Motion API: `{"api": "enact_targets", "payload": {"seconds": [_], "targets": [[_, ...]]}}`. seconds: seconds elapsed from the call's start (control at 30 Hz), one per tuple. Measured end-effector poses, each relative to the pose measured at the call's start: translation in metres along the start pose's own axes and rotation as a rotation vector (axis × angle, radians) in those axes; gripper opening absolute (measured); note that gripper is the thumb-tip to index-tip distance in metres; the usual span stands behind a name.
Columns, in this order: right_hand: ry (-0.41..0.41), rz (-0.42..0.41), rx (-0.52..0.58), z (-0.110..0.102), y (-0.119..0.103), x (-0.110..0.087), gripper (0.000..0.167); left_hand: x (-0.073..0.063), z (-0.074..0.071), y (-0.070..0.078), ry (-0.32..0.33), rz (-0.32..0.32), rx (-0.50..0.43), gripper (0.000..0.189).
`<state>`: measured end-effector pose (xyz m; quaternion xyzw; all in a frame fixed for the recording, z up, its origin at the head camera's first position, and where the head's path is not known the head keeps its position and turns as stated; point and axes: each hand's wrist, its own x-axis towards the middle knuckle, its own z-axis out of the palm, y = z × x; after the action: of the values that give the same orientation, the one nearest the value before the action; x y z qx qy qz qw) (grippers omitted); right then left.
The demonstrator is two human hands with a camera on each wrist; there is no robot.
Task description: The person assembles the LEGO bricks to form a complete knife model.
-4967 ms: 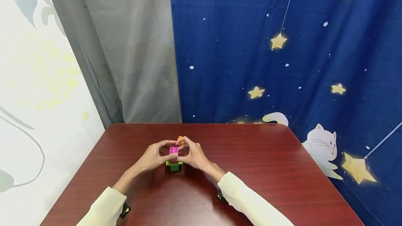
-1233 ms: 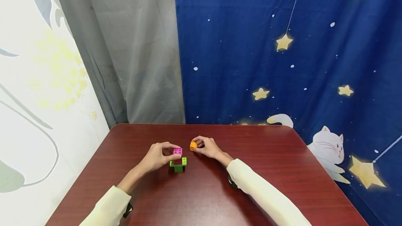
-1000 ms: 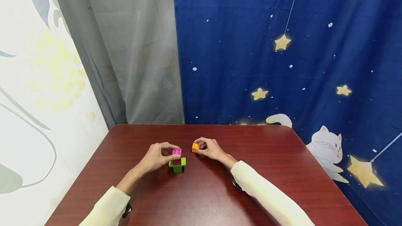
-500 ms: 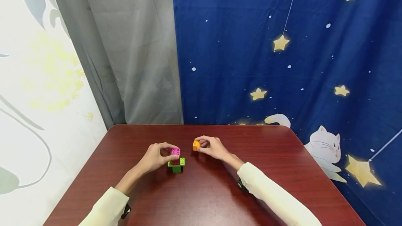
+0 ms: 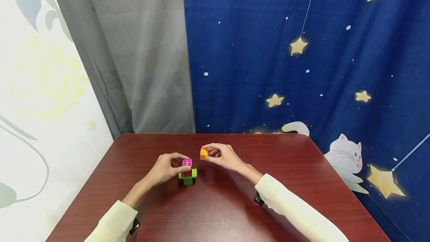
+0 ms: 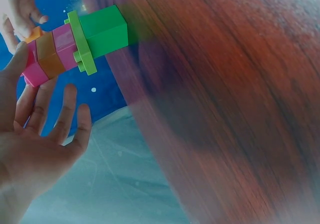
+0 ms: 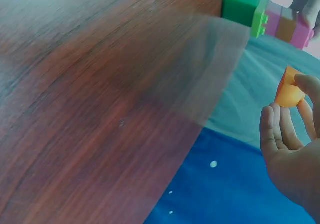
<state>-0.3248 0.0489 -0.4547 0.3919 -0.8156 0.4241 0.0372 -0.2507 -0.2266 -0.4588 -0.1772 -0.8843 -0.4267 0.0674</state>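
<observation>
Upright on the table stands a brick stack: a green block [image 6: 105, 31] at the bottom, a wider lime plate [image 6: 80, 41], a pink brick [image 6: 65, 41], a brownish-orange brick [image 6: 49, 56] and a pink top brick [image 5: 187, 162]. My left hand [image 5: 164, 168] pinches the top pink brick between thumb and fingers, its other fingers spread in the left wrist view. To the right of the stack and a little behind it, my right hand [image 5: 226, 156] holds an orange brick [image 5: 203, 154] with a rounded side [image 7: 288, 91] by thumb and fingertips, apart from the stack.
The reddish-brown wooden table [image 5: 221, 204] has rounded far corners. Behind it hang a grey curtain [image 5: 147, 66] and a blue star-patterned curtain [image 5: 242, 66]. A pale patterned curtain [image 5: 43, 141] hangs at the left.
Five seconds ago both hands were at the stack, the orange brick behind them. Since then the right hand has taken the orange brick; it now shifts slightly left and up. The left hand stays.
</observation>
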Motion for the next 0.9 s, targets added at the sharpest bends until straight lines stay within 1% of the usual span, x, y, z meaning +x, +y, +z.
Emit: {"api": "enact_targets", "payload": {"seconds": [0.13,0.3,0.53,0.73,0.9], "targets": [[-0.016,-0.008,0.008,0.002,-0.01,0.002,0.041,0.0,0.0,-0.001,0.002,0.016,-0.003,0.034],[-0.032,-0.028,0.038,0.004,-0.02,0.004,0.04,0.002,0.0,-0.002,0.003,0.055,0.017,0.035],[-0.042,-0.077,0.055,0.01,-0.03,0.008,0.04,0.002,0.0,-0.003,0.007,0.043,0.032,0.036],[-0.056,-0.081,0.06,0.016,-0.037,0.012,0.04,0.002,0.0,-0.004,0.012,0.049,0.037,0.042],[-0.078,-0.085,0.061,0.021,-0.042,0.014,0.04,0.002,0.0,-0.004,0.006,0.03,0.032,0.043]]}}
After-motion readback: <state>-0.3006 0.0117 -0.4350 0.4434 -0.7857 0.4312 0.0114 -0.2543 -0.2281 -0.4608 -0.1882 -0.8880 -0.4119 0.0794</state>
